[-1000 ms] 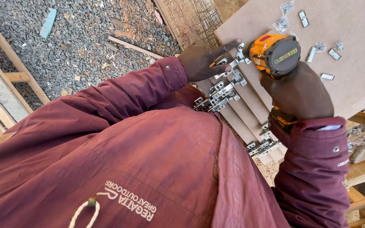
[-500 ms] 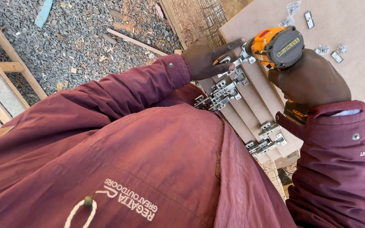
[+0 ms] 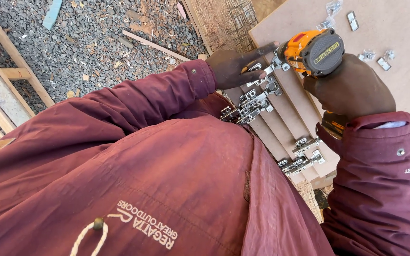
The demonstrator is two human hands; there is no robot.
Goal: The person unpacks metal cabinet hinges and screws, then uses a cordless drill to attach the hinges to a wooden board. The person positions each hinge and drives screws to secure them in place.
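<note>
Ground: grey gravel (image 3: 86,42) with wood chips lies at the far left, next to a wooden frame (image 3: 5,80).
Stick: one thin strip of wood (image 3: 155,46) lies on the gravel, well apart from the hands.
Coat: a dark red coat (image 3: 134,180) fills the bottom and middle of the view.
Left hand: the left hand (image 3: 236,66) lies flat on the top board, with its fingers (image 3: 266,48) stretched out toward the drill.
Left grip: the fingers are spread and press down on a shiny metal hinge (image 3: 262,71); they do not wrap around it.
Boards: a stack of light brown boards (image 3: 285,118) runs slanted from the top middle down to the lower right.
More hinges: other hinges (image 3: 250,104) sit in a row along the near edge of the boards, and a second bunch (image 3: 302,159) sits further down.
Drill: an orange and black drill (image 3: 314,50) is just to the right of the held hinge.
Which way: the drill's long body points left, so its tip touches or almost touches the hinge; I cannot tell which.
Right hand: the right hand (image 3: 349,90) is closed tight around the drill's handle.
Nearer hand: the left hand is on the hinge; the right hand reaches it only through the drill.
Big board: a wide pale board (image 3: 395,28) lies at the far right.
Small parts: little metal pieces (image 3: 378,58) and clear bags (image 3: 333,7) lie loose on it.
</note>
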